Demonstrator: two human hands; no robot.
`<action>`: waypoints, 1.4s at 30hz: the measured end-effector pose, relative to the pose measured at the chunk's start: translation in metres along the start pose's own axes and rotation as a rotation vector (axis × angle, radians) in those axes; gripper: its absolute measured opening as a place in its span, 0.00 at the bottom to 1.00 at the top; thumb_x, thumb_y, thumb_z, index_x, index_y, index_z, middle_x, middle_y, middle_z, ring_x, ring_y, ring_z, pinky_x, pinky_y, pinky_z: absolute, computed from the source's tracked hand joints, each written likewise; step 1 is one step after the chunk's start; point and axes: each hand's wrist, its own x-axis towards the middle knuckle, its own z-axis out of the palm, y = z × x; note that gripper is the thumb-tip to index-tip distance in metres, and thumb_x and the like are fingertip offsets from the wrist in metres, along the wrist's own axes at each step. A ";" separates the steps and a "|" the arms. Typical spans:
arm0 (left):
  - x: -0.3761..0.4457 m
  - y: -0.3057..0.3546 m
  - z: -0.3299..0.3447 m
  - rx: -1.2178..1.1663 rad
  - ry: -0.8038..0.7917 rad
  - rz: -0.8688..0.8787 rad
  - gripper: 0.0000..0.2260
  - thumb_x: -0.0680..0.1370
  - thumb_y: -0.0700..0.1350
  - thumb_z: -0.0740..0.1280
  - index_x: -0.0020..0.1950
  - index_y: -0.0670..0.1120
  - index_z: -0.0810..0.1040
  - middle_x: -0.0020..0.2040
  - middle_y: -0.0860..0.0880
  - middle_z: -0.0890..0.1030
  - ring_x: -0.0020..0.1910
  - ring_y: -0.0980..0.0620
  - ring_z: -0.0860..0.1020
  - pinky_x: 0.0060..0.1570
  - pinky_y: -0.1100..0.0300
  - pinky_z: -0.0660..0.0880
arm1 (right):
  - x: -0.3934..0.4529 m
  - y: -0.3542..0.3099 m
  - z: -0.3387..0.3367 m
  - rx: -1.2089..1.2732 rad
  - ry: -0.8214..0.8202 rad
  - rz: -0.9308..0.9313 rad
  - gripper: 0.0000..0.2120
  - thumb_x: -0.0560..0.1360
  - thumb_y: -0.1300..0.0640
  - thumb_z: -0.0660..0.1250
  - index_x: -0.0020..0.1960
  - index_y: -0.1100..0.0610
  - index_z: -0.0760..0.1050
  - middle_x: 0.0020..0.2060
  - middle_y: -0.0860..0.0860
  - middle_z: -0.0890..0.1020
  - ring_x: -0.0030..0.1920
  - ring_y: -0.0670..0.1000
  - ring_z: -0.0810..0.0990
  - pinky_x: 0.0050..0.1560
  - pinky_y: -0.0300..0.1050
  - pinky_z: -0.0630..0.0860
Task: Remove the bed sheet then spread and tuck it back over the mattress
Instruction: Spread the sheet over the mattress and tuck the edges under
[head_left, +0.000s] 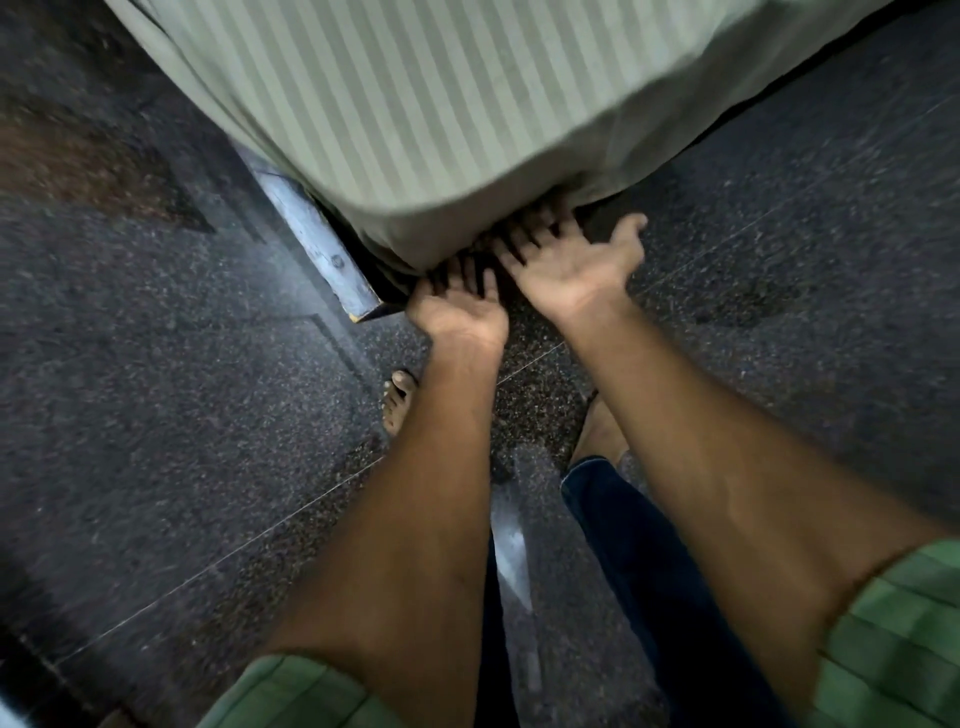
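I am standing at the corner of the bed, and the striped pale green bed sheet (415, 104) is filling the upper middle of the frame, draping over the mattress corner and hanging down to just above my hands. My left hand (460, 306) is reaching palm up at the centre of the frame, its fingers going in under the lower edge of the sheet, where shadow is hiding their tips, so I cannot tell whether they are pinching any cloth. My right hand (571, 260) is lying just beside it, to the right, also palm up, with fingers spread and thumb pointing off to the right; its fingertips are touching the underside of the hanging sheet. The metal bed frame (317, 244) is showing at the left of my hands. My bare feet are standing on the dark speckled floor (156, 415) below.
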 end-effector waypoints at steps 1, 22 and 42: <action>-0.006 0.001 -0.005 0.025 0.002 -0.008 0.20 0.85 0.51 0.51 0.71 0.47 0.74 0.70 0.47 0.77 0.71 0.49 0.72 0.69 0.53 0.64 | -0.008 -0.006 -0.012 -0.016 0.054 -0.057 0.47 0.76 0.23 0.44 0.75 0.58 0.69 0.73 0.62 0.74 0.74 0.64 0.70 0.79 0.65 0.55; -0.002 -0.002 0.007 0.055 -0.090 -0.122 0.24 0.81 0.53 0.54 0.73 0.45 0.74 0.67 0.44 0.79 0.72 0.47 0.73 0.75 0.50 0.62 | 0.008 0.010 0.034 -0.170 0.099 -0.062 0.47 0.72 0.20 0.50 0.74 0.55 0.72 0.67 0.62 0.78 0.68 0.65 0.75 0.72 0.66 0.67; -0.158 -0.138 0.097 0.375 0.035 -0.208 0.21 0.82 0.55 0.57 0.67 0.47 0.80 0.57 0.46 0.85 0.56 0.50 0.81 0.56 0.57 0.73 | -0.120 -0.150 0.026 -0.556 0.420 -0.110 0.26 0.85 0.41 0.54 0.66 0.61 0.76 0.56 0.60 0.84 0.43 0.52 0.83 0.38 0.44 0.75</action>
